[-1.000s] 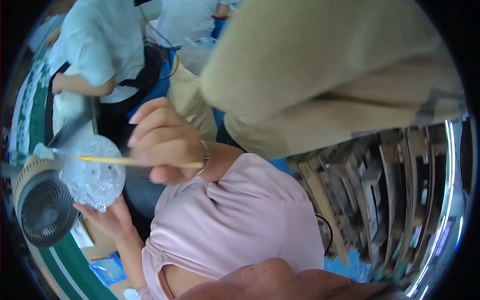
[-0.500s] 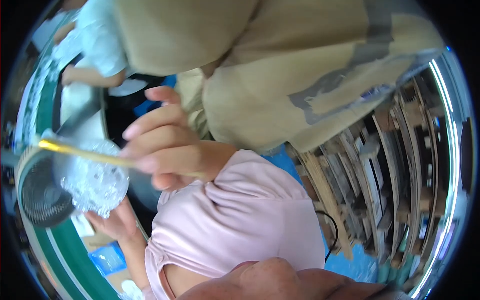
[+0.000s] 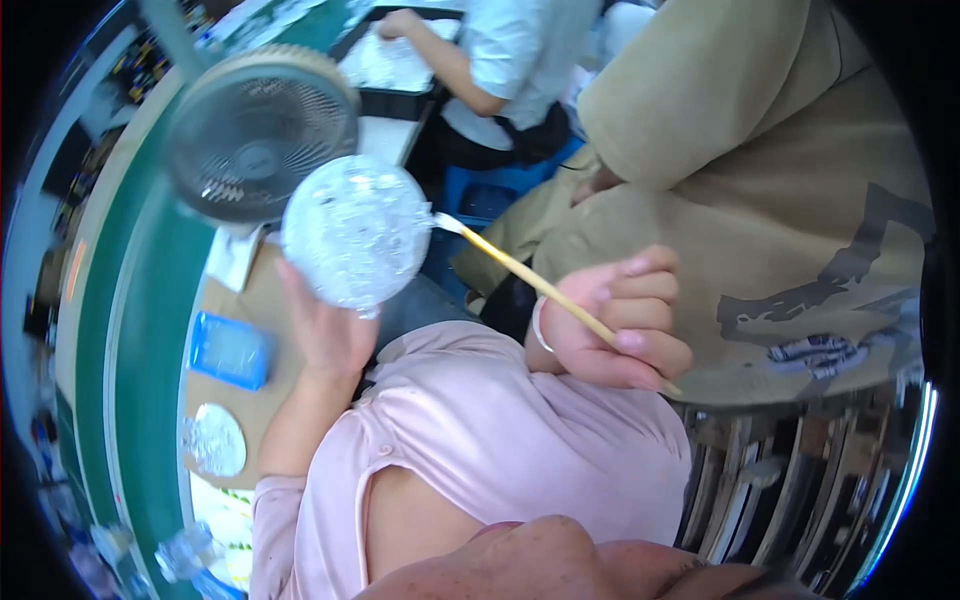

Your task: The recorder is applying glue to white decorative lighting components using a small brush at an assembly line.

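My left hand holds up a round, pale disc covered in clear, glittery pieces, its fingers partly hidden behind the lower edge. A few clear bits stick out past the rim. In my right hand is a thin brush with a yellow wooden handle, gripped near its far end by curled fingers. The brush's white tip lies at the right rim of the disc; whether it touches I cannot tell. A white band circles my right wrist.
A round grey fan stands just behind the disc. On the brown board lie a blue tray and a smaller glittery disc. A co-worker's arm reaches over a black tray at the back. Brown cloth hangs at right, above stacked wooden slats.
The view has swung, so the disc and fan appear farther right. My right hand has drawn away from the disc and turned; the brush, earlier across the disc, now has its tip at the rim.
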The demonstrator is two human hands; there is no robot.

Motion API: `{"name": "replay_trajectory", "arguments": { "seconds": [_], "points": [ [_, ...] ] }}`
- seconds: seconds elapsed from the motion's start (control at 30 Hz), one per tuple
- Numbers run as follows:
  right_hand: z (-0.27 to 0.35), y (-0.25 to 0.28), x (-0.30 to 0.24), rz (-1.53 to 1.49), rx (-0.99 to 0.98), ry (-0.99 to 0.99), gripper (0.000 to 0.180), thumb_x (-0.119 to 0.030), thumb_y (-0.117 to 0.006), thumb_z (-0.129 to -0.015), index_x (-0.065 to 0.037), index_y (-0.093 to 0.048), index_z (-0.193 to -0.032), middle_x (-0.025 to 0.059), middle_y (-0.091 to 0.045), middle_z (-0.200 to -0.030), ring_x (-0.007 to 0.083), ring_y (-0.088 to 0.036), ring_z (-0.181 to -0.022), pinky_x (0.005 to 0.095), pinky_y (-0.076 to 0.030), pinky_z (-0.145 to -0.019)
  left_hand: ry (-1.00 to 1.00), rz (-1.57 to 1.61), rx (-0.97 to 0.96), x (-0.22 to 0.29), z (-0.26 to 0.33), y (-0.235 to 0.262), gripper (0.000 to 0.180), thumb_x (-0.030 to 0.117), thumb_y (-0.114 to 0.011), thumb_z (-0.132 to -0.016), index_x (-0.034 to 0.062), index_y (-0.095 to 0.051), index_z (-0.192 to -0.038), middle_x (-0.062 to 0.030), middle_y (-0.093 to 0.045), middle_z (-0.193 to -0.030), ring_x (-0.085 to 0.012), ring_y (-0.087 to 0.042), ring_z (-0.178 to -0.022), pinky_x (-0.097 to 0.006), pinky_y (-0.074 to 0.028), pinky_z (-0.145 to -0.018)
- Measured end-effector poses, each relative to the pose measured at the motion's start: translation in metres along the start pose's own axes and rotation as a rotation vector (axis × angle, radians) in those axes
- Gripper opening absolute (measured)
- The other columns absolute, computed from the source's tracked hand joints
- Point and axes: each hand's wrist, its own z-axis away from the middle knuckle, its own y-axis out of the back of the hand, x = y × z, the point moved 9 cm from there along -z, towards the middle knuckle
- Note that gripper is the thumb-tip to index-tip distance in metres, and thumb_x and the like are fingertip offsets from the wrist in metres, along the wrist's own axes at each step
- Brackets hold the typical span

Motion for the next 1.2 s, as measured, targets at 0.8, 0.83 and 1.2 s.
{"name": "replay_trajectory", "arguments": {
  "seconds": [0.8,0.83,1.2],
  "points": [
    [-0.032,-0.086,-0.039,-0.148,-0.43,-0.156,0.039,-0.041,-0.022,-0.098,-0.009,-0.04,-0.082,0.001,-0.039,-0.047,0.0126,-0.035,-0.044,0.0338,-0.039,-0.058,-0.049,0.302,0.076,0.088,0.07,-0.051,0.059,0.051,-0.029,-0.092,0.0165,-0.026,-0.141,-0.0076,-0.031,-0.143,-0.0298,-0.032,-0.13,-0.048,-0.026,-0.106],
    [-0.034,-0.086,-0.041,-0.14,-0.417,-0.157,0.04,-0.041,-0.021,-0.098,-0.009,-0.04,-0.083,0.001,-0.039,-0.048,0.0127,-0.036,-0.044,0.034,-0.039,-0.059,-0.05,0.301,0.077,0.09,0.072,-0.05,0.059,0.051,-0.029,-0.092,0.0165,-0.026,-0.141,-0.0076,-0.031,-0.143,-0.0298,-0.032,-0.13,-0.048,-0.026,-0.106],
    [-0.042,-0.103,-0.065,-0.254,-0.533,-0.183,0.034,-0.039,-0.041,-0.094,-0.008,-0.045,-0.082,0.0016,-0.055,-0.057,0.0139,-0.049,-0.051,0.0332,-0.043,-0.062,-0.022,0.313,0.028,0.097,0.095,-0.039,0.059,0.051,-0.025,-0.093,0.0187,-0.024,-0.142,-0.0078,-0.027,-0.145,-0.0325,-0.028,-0.132,-0.053,-0.021,-0.107]
  ]
}}
